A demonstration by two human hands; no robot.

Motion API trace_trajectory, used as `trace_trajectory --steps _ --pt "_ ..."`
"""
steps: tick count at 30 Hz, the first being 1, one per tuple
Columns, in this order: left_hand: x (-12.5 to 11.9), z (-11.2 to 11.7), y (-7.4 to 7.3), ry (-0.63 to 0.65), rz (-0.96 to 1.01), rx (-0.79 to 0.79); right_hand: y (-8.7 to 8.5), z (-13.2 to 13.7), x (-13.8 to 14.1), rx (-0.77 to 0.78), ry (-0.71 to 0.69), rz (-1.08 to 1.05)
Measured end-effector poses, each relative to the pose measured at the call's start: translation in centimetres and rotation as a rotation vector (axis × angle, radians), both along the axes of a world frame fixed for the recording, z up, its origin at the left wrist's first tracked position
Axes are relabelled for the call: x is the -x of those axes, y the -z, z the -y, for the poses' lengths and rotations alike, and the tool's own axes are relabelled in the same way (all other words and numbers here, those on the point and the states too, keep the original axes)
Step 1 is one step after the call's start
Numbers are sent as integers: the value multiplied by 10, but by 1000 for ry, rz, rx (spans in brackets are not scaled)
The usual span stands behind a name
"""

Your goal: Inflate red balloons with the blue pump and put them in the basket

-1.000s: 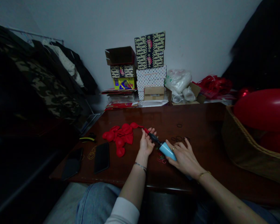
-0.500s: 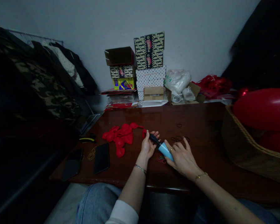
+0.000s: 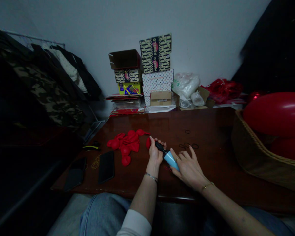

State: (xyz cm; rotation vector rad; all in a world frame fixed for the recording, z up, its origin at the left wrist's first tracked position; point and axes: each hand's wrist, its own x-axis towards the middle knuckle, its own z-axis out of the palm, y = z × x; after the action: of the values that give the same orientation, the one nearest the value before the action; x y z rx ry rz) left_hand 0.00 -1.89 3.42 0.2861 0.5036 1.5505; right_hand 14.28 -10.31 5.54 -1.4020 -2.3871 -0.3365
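Note:
My left hand (image 3: 155, 153) is closed around the neck of a red balloon (image 3: 148, 143) at the black nozzle end of a hand balloon pump (image 3: 171, 160). The balloon bulges out beyond my left thumb, small and rounded. My right hand (image 3: 187, 165) grips the pump's light blue barrel from above, with some fingers stretched out past it. The pump slants down to the right, just above the table. To the left of my hands lies a pile of limp red balloons (image 3: 132, 137).
Several black rubber bands (image 3: 187, 145) lie beyond my right hand on the brown table (image 3: 162, 122). Two dark flat devices (image 3: 106, 166) and yellow bands (image 3: 95, 162) are at left. A wicker basket (image 3: 263, 159) with inflated red balloons (image 3: 275, 114) stands right. Boxes (image 3: 156, 54) are stacked behind.
The red balloon at the nozzle looks fuller and shows more beside my left thumb. My left fingers have curled in closer around the nozzle. The pump and right hand have shifted slightly left.

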Motion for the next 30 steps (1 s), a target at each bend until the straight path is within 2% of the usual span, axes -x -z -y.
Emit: trace_trajectory --steps 7,14,18,25,27,30 --pt "5 -8 -3 -32 -32 50 5 4 7 -20 50 -13" --pt "13 -15 -10 -72 -62 49 -1 9 10 -13 99 1" --pt "32 -26 -18 -99 -20 80 -4 15 11 -3 63 -25" --pt "76 -40 -33 -77 88 47 -10 30 10 -6 5 -64" --pt "77 -41 -32 -69 111 37 -10 32 11 -21 6 -48" --pt "67 -38 -26 -73 105 51 -8 31 12 -53 35 -19"
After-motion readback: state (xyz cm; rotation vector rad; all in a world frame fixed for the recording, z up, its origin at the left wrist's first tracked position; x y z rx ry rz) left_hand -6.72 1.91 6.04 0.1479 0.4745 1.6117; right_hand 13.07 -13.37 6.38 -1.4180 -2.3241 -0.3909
